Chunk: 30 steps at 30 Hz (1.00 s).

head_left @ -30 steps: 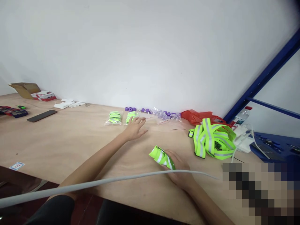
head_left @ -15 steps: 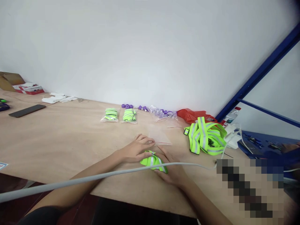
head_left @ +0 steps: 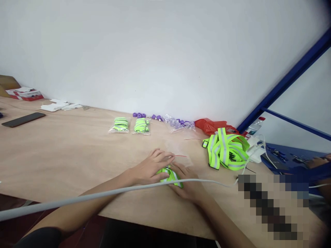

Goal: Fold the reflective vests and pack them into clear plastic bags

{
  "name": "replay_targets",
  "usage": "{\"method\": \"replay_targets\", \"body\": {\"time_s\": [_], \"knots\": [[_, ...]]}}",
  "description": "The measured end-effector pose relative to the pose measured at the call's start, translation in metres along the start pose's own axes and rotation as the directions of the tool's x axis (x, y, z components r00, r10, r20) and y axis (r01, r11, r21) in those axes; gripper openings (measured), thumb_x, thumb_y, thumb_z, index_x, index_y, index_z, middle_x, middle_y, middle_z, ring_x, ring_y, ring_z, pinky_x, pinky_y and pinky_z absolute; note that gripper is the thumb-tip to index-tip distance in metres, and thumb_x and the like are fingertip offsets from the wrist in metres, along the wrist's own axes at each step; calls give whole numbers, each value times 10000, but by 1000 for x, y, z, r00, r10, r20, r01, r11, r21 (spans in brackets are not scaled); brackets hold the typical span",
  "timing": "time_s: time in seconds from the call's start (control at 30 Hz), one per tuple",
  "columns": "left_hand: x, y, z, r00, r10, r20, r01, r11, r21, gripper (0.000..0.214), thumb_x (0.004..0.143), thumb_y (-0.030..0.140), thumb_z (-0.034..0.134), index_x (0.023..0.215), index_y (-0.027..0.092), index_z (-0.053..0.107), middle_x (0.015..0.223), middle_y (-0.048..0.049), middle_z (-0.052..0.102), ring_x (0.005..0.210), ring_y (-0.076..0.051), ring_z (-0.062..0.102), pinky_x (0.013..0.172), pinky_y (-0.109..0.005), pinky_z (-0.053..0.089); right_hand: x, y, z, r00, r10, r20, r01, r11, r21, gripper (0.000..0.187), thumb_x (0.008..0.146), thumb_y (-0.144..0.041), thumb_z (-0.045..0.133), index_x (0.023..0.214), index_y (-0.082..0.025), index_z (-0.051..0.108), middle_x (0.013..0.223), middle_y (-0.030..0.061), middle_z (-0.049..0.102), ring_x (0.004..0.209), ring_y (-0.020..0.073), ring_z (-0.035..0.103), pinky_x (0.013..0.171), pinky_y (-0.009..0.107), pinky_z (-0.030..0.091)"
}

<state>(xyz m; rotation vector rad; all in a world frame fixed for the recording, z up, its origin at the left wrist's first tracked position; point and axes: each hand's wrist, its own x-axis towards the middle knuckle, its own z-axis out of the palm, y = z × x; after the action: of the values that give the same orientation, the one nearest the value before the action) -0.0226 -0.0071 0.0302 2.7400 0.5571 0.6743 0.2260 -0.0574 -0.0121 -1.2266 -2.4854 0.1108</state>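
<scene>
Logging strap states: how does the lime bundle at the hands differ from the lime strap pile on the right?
Size: the bundle is small; the pile is clearly larger.
Pose: the bundle is gathered compactly; the pile sprawls in loose, overlapping loops.
Contact: the left hand and right hand partly cover the bundle; neither touches the pile.
Shared: lime with silvery stripes.

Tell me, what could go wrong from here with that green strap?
The strap lies bunched between the left hand and right hand, so it might spring open if the fingers ease off.

The clear bag lies just beyond, its red line by the left fingertips; a nudge could shift or crease it.

The white cable crosses the view in front of both arms and might snag, though I can't tell whether it touches them.
</scene>
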Motion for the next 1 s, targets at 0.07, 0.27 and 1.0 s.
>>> {"method": "replay_targets", "body": {"time_s": [0.07, 0.27, 1.0], "knots": [[0, 2, -3, 1000, -20, -7, 20, 1000, 16, 670, 1058, 576, 328, 1623, 219, 293, 1537, -183, 471, 1374, -351, 398, 1193, -573, 220, 0, 1, 1, 1000, -3, 8, 3, 1000, -3, 585, 911, -387, 642, 1449, -185, 535, 1426, 182, 606, 1287, 345, 597, 1034, 518, 511], [-2, 0, -16, 999, 4, 46, -3, 1000, -14, 620, 1038, 567, 430, 1593, 297, 366, 1447, -136, 557, 1306, -317, 476, 1188, -517, 257, -2, 1, -6, 998, -43, 39, 43, 999, 12, 563, 916, -422, 645, 1419, -182, 562, 1402, 169, 634, 1275, 348, 609, 1052, 530, 491], [-33, -20, -78, 857, -438, 272, 509, 802, -313, 951, 533, 629, 928, 1347, 257, 608, 1410, -118, 621, 1294, -358, 556, 1079, -457, 423, -24, -47, -9, 860, -511, 3, 505, 850, 150, 569, 962, -571, 534, 1357, -170, 610, 1206, 120, 754, 1035, 258, 706, 913, 386, 496]]}}
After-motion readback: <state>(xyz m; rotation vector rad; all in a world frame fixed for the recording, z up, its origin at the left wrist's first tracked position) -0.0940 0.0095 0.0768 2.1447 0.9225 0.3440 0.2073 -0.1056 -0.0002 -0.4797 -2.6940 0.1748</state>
